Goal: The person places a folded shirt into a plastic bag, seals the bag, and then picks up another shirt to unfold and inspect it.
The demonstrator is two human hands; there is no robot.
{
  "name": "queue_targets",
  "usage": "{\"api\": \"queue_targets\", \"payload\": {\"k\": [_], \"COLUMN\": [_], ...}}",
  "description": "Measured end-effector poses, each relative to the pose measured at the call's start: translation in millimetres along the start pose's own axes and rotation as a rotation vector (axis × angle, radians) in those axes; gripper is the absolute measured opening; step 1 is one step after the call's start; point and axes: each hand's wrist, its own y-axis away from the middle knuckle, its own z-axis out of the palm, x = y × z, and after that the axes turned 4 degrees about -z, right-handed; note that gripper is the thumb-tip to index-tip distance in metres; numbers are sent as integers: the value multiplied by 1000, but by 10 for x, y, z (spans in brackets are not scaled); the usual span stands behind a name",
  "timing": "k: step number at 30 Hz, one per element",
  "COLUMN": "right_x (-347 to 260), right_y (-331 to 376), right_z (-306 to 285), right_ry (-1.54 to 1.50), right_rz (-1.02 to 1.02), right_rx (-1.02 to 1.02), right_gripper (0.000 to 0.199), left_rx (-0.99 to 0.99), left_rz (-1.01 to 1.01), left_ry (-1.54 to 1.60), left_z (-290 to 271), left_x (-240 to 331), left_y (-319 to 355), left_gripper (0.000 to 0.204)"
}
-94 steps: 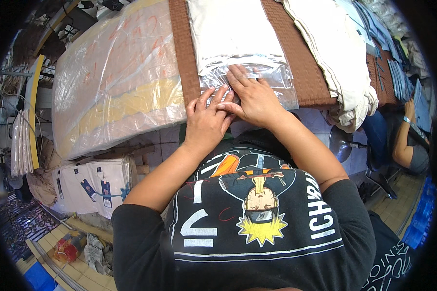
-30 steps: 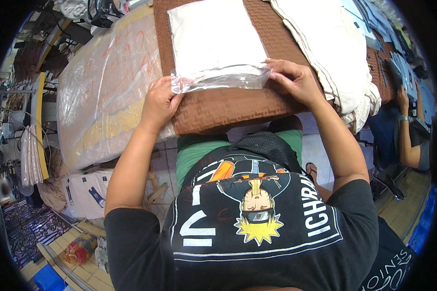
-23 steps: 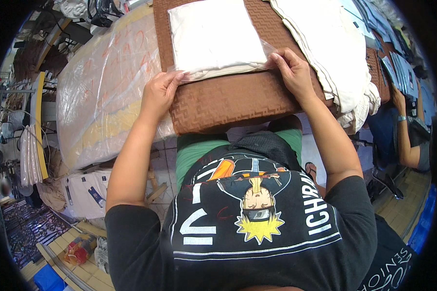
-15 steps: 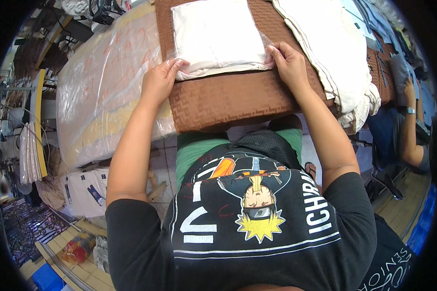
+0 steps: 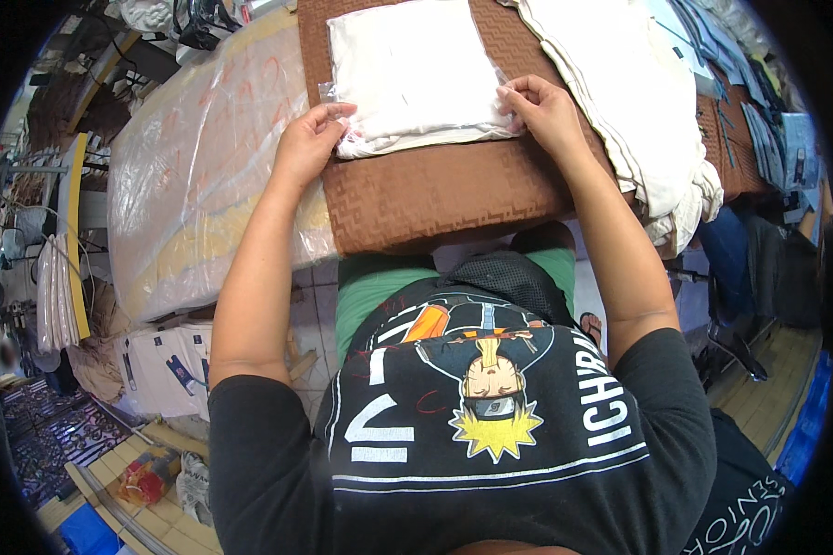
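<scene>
My left hand [image 5: 307, 148] and right hand [image 5: 544, 113] each pinch a near corner of the bagged white garment [image 5: 412, 79], lying at twelve o'clock on the brown mat [image 5: 435, 190], so I should pull evenly, keeping its plastic taut and square.

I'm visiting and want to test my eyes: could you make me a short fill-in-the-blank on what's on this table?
1. The left hand and right hand pinch the near corners of a folded ____ cloth.
2. The cloth lies on a ____ mat.
3. Right of the mat lies a heap of ____ fabric.

Missing words: white; brown; cream
</scene>
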Motion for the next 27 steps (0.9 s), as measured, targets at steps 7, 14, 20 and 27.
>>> {"api": "queue_targets", "payload": {"k": [7,14,20,27], "right_x": [9,69,-101,-91], "right_y": [-165,-147,-139,-181], "right_z": [153,317,348,272], "right_ry": [-241,-204,-72,-81], "right_rz": [-54,-77,-58,4], "right_rx": [106,192,260,266], "right_gripper": [17,17,23,24], "left_rx": [101,327,412,433], "left_rz": [-58,91,116,144], "left_ry": [-81,-404,-558,-570], "left_z": [54,198,226,238], "left_x": [87,135,62,64], "left_y": [8,27,-64,-46], "left_gripper": [20,25,26,26]}}
